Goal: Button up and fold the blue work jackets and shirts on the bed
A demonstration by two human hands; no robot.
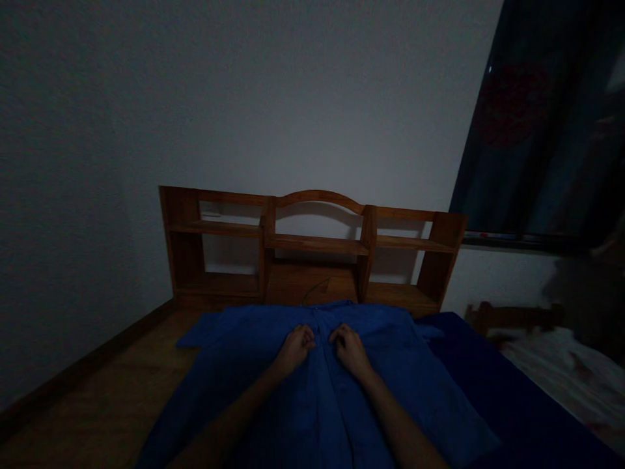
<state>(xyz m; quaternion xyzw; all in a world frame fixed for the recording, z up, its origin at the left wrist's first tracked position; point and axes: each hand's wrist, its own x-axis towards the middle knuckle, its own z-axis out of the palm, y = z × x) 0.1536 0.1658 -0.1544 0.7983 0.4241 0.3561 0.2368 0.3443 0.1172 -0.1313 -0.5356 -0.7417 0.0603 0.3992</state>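
Note:
A blue front-opening garment [390, 365] lies spread out flat before me, its collar end toward the wooden headboard. Whether it is a shirt or a jacket, the dim light does not show. A seam or opening runs down its middle. My left hand [297, 345] is on the left side of this opening, fingers curled in a pinch at the cloth's edge. Across from it, my right hand [349, 348] has its fingers curled on the right edge. The two hands are a short way apart, near the upper part of the garment. The fingertips are dark and partly hidden.
Behind the garment stands a wooden shelved headboard [317, 244] against a pale wall [303, 98]. Bare wooden board [122, 391] shows at left, dark blue cloth [483, 365] at right. Further right are pale rumpled bedding [576, 371] and a dark window [537, 130].

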